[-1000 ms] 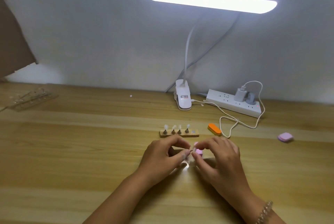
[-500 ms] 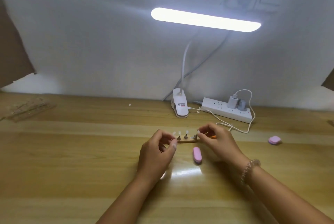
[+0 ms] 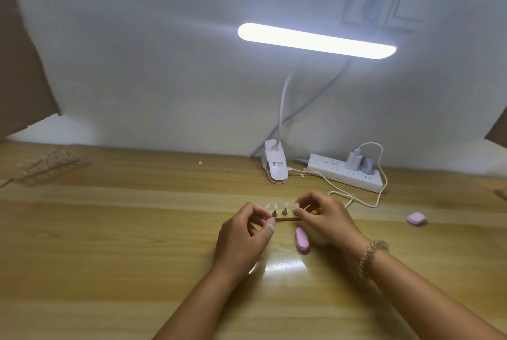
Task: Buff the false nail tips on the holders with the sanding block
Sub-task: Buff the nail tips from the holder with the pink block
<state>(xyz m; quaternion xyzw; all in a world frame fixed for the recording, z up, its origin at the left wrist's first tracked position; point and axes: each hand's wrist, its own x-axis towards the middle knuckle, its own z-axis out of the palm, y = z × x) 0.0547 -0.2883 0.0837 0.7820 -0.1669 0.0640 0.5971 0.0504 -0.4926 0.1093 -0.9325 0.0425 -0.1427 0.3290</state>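
**Wooden table, both hands at the nail strip**

Pale wood table (image 3: 109,243) runs across the whole view, with a white wall (image 3: 151,51) at its far edge. On that wall hangs a double socket (image 3: 386,1), and below it glows a long lamp bar (image 3: 315,40), whose clip base (image 3: 275,165) sits on the far side of the table. Right of the clip lies a white power strip (image 3: 344,175) with a charger plugged in.

Both forearms reach in from the near edge. The right hand (image 3: 326,219) (a bead bracelet (image 3: 373,254) circles its wrist) curls its fingers and pinches the end holder (image 3: 295,212) at the right of the wooden strip (image 3: 286,219). The left hand (image 3: 244,235) is curled too, thumb and forefinger close together at the strip's left end; whether they grip anything cannot be told.

One pink sanding block (image 3: 302,239) lies loose on the table, just near of the strip and between the hands, touched by neither. A second pink block (image 3: 416,219) lies well apart to the right. Small clear nail tips (image 3: 286,204) stand upright in a row on the strip.
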